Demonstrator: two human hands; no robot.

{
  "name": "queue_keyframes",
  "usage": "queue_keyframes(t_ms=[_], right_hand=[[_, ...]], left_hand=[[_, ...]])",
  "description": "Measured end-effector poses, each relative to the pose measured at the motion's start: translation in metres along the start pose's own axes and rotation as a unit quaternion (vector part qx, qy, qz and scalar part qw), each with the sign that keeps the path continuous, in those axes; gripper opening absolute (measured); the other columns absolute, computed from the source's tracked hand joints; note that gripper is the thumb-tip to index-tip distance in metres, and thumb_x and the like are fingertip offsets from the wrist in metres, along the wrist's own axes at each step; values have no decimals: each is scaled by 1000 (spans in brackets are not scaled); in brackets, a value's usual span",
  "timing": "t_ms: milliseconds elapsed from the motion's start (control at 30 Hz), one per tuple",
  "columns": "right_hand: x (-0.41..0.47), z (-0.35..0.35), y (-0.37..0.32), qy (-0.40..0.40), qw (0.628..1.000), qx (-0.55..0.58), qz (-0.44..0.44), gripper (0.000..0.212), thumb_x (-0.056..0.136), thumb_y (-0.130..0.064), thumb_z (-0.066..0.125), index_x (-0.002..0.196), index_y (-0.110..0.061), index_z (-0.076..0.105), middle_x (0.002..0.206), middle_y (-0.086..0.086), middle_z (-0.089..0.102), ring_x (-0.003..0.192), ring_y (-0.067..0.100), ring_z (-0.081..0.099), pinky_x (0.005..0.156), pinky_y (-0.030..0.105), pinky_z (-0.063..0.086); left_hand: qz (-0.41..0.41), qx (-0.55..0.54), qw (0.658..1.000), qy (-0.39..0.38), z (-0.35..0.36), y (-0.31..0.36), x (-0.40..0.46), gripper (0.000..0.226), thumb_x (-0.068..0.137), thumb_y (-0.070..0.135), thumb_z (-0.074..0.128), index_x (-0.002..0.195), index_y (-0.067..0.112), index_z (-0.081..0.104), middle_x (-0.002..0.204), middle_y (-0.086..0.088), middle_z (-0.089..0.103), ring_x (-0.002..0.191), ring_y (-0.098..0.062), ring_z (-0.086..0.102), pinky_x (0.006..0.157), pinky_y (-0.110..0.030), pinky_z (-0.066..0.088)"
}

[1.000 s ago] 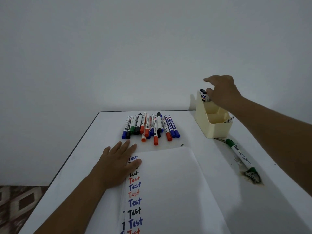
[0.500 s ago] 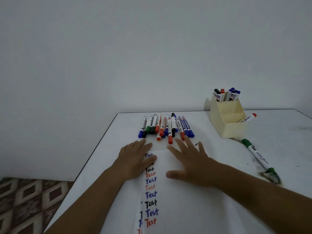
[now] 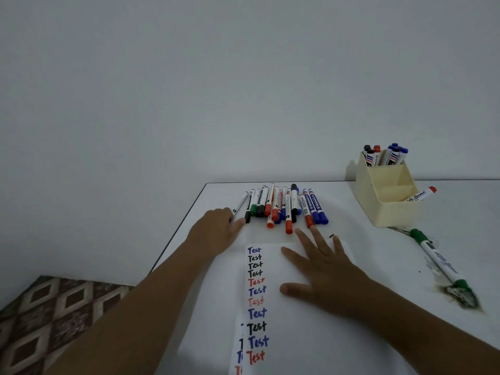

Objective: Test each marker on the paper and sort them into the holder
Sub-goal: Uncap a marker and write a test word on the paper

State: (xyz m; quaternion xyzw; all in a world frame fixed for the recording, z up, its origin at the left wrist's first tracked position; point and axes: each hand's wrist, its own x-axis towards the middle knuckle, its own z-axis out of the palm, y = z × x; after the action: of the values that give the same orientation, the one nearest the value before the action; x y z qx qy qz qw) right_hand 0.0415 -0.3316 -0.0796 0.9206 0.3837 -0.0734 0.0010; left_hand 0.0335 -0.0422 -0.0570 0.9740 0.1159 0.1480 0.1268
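Head view: left hand (image 3: 216,228) hides its fingertips at a marker (image 3: 239,204), grasp unclear; right hand (image 3: 322,269) lies flat on paper (image 3: 297,334).

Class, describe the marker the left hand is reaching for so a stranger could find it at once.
Start at the row of markers at the table's far edge. Go to its left end, where the left hand touches one marker. Unlike its parallel neighbours, it slants away leftward, apart from the row.
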Motion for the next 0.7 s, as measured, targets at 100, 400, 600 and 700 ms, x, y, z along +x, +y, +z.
queue_keyframes(t_ms=[100,400,600,700], right_hand=[[-1,0,-1,-2,1000,2,5,99,72,-100,4,154,-50,-19,157,-8,-45,138,18,-50,118,59,-21],[0,-8,-2,-38,998,-48,-7,103,71,-99,-2,153,-41,-28,156,-5,-46,140,23,-47,114,65,-24],[-7,-33,-14,-25,998,-54,-31,107,87,-87,29,157,-26,-23,163,-2,-34,150,22,-32,124,53,-13],[-10,-54,-31,34,986,161,-14,117,80,-81,52,161,-26,-12,170,-4,-10,156,18,-7,123,41,12]], left_hand=[[-40,42,997,59,0,-9,-1,32,92,49,52,79,20,50,74,3,56,72,-19,57,64,-35,50],[-96,-35,993,60,2,-30,-10,32,102,17,41,77,7,59,78,-7,60,77,-30,57,64,-36,39],[-91,-344,934,21,-19,20,-50,16,104,16,40,101,15,56,89,-2,67,80,-15,62,76,-38,54],[-17,-377,926,13,-30,38,-71,11,105,16,41,98,20,50,78,-7,62,68,-13,58,67,-37,54]])
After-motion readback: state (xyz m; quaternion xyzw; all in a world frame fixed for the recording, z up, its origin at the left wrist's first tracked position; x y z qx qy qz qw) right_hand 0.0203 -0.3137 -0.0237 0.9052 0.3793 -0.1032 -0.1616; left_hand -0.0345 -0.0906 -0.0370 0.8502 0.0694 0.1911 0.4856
